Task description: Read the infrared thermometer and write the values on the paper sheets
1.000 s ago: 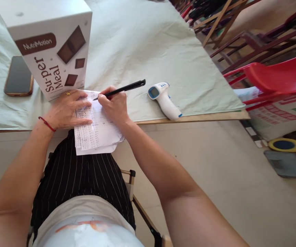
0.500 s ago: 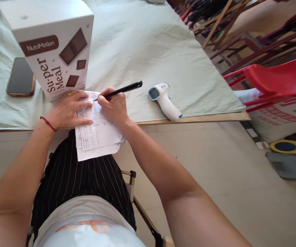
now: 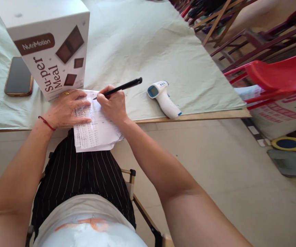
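Observation:
My right hand (image 3: 114,104) is closed around a black pen (image 3: 124,85), its tip at the upper part of a stack of white papers (image 3: 100,133). Handwriting covers the left side of the top sheet. Fingers spread, my left hand (image 3: 67,109) lies flat over the papers' left edge. The stack juts past the table's front edge above my lap. Just behind my left hand stands a white box (image 3: 60,72) printed "NutriMotion Su-per Meal". To the right of the pen lies a white and blue infrared thermometer (image 3: 164,99).
A dark-screened phone (image 3: 19,77) lies left of the box on the cloth-covered table (image 3: 143,44). Right of the table are a red plastic chair (image 3: 279,77), a printed sack (image 3: 284,113), a roll of yellow tape (image 3: 289,143) and wooden chair frames (image 3: 250,44).
The lower sheets have shifted up and stick out less below the top sheet. The pen is still in my right hand, tilted slightly differently. My view has shifted a little.

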The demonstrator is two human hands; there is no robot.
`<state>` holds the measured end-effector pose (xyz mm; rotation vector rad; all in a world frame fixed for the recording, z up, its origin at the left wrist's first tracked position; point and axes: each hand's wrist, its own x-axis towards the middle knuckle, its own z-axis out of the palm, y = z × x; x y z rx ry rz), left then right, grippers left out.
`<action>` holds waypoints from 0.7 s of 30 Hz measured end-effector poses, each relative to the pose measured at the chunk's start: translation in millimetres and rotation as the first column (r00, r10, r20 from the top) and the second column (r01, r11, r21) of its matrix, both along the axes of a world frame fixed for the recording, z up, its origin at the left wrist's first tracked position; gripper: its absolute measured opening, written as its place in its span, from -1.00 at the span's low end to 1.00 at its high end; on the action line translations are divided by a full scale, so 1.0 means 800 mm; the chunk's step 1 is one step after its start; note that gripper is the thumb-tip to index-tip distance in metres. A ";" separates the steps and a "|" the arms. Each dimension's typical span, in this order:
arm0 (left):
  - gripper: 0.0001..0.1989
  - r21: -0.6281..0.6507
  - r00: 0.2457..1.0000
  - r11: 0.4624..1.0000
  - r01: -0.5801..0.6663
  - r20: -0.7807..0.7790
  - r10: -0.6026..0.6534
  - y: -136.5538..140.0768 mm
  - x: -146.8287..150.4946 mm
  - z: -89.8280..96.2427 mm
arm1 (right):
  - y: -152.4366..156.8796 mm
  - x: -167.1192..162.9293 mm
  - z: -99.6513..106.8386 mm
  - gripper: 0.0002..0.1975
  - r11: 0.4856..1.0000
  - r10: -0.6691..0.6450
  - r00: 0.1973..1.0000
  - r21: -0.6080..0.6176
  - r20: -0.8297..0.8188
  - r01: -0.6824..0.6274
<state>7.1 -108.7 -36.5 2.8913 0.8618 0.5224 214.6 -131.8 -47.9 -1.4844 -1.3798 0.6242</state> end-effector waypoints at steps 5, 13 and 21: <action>-0.48 -0.005 1.000 1.000 0.013 0.019 -0.013 0.002 0.000 -0.002 | 0.001 0.002 -0.001 -0.85 1.000 0.027 1.000 -0.007 -0.001 -0.027; -0.48 -0.013 1.000 1.000 0.003 -0.006 -0.003 0.001 0.000 0.001 | -0.001 0.001 0.001 -0.86 1.000 0.015 1.000 -0.006 0.014 -0.014; -0.52 -0.058 0.999 0.998 -0.014 -0.034 0.012 -0.002 0.000 0.006 | 0.001 0.004 -0.007 -0.86 0.999 0.002 1.000 0.041 0.005 -0.002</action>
